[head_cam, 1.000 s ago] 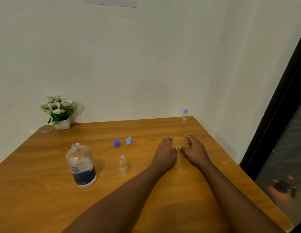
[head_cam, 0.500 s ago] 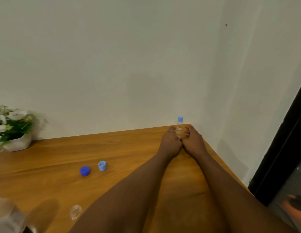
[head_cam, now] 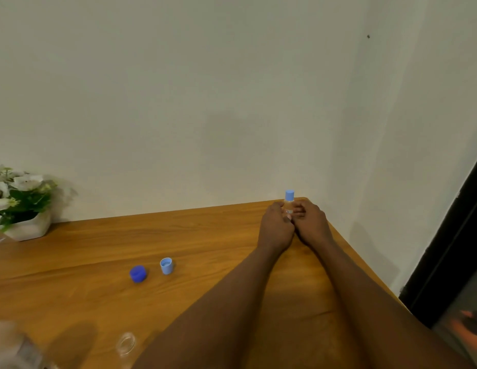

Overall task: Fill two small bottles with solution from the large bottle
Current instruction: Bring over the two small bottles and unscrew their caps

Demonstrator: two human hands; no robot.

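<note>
Reaching to the far right corner of the wooden table, both hands are closing around a small capped bottle that is standing upright there, close to the wall. The left hand is pressing in from the left, its fingers curled against the bottle's side, while the right hand is meeting it from the right with its fingers bent inward and touching the bottle's body. Only the light blue cap and a strip of clear body with a label are showing between the two hands; whether the bottle is lifted off the table cannot be told. Nearer and to the left, a dark blue cap and a light blue cap are lying just beside each other, the light one open side up. At the near edge a second small bottle is standing uncapped, and the large bottle is showing blurred in the near left corner. A white pot of flowers is sitting at the far left.
</note>
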